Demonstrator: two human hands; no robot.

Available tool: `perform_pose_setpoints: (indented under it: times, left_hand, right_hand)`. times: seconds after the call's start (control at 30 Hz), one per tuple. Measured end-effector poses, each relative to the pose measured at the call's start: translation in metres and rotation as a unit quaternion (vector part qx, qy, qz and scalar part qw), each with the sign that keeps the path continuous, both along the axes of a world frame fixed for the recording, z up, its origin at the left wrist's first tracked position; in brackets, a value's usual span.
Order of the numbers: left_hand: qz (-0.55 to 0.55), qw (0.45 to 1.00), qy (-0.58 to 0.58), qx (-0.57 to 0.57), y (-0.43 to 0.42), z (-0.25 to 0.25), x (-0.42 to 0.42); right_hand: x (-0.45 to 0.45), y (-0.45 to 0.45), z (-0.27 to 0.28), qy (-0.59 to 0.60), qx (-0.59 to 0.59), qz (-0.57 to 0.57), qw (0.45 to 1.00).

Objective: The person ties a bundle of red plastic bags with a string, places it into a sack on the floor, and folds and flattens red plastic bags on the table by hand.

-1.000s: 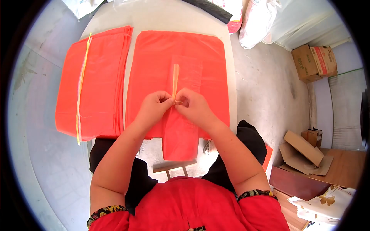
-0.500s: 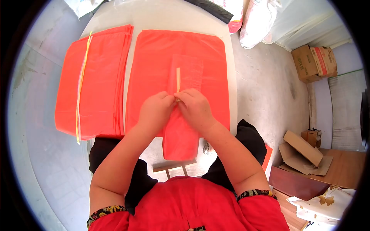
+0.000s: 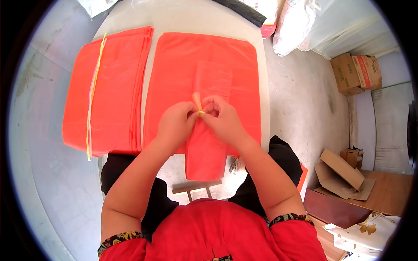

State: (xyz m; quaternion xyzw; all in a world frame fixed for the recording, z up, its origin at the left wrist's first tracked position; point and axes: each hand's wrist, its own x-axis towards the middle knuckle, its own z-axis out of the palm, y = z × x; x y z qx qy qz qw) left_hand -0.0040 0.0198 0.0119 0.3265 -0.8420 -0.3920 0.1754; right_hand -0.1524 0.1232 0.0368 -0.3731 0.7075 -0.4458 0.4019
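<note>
A long folded bundle of red plastic bags (image 3: pixel 206 152) lies over the flat stack of red plastic bags (image 3: pixel 174 56), its near end jutting past the table edge. Around its middle is a yellow tie strip (image 3: pixel 200 113), with a loose end that looks blurred above it. My left hand (image 3: pixel 176 122) is closed in a pinch at the strip's left side. From the right, my right hand (image 3: pixel 223 119) pinches the strip with thumb and curled fingers. The fingers partly hide the strip where it crosses the bundle.
To the left lies another stack of red bags (image 3: pixel 119 91) with yellow and whitish strips (image 3: pixel 93 87) laid along it. A black roll (image 3: pixel 244 12) rests at the table's far edge. Cardboard boxes (image 3: pixel 348 74) and a flattened carton (image 3: pixel 344 174) stand off to the right.
The strip's loose end, upright and straight before, now leans left and is blurred. My right hand's fingers have lifted and curled more; both hands stay at the bundle's middle.
</note>
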Motion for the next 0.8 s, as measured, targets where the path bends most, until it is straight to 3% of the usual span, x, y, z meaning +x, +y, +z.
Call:
perform_pose_setpoints:
  times: [0.17,0.27,0.47,0.67,0.8]
  left_hand:
    - [-0.002,0.999,0.012,0.053,-0.004,-0.005,0.0]
    - [-0.004,0.997,0.009,0.076,-0.005,0.001,0.0]
    - [-0.015,0.999,0.011,0.05,-0.009,-0.007,0.002]
    - [0.021,0.986,-0.092,-0.135,-0.017,-0.007,-0.002]
    - [0.062,0.992,-0.055,-0.101,-0.017,-0.01,-0.004]
  right_hand:
    - [-0.019,-0.001,-0.016,-0.128,-0.024,0.085,0.988]
    - [-0.016,-0.001,0.005,-0.016,0.063,0.108,0.992]
    - [-0.01,0.002,-0.012,0.178,-0.104,0.085,0.975]
    - [-0.018,0.015,-0.009,0.339,-0.126,0.149,0.92]
    - [-0.024,0.027,-0.012,0.331,-0.117,0.108,0.93]
